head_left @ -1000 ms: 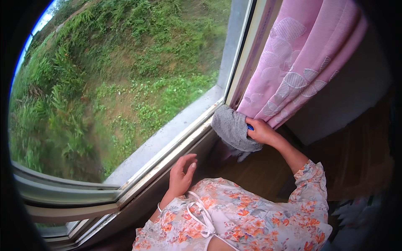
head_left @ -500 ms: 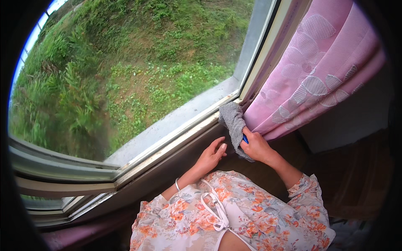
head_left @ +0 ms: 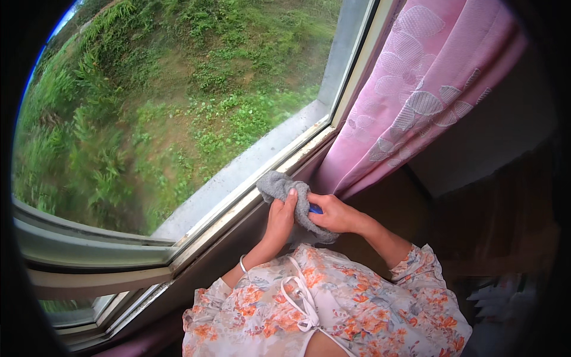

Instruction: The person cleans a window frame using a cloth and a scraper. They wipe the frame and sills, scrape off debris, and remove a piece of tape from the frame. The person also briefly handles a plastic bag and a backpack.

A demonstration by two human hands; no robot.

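A crumpled grey cloth is bunched between my two hands just inside the window sill. My left hand is closed on its near side, thumb pressed on top and the other fingers mostly out of sight. From the right, my right hand grips the cloth together with a blue object, of which only a short piece shows. The cloth seems wrapped about this object; its kind is hidden. The cloth's far end lies at the window frame, whose light track has dark dirt marks.
A pink curtain with pale leaf shapes hangs right of the window. The window pane shows a green slope outside. At lower left, a sliding sash overlaps the frame. Dark furniture or floor lies to the right.
The cloth has moved left along the sill, away from the corner by the curtain. My left hand, open beside it before, has taken hold of it. My right hand keeps its grip.
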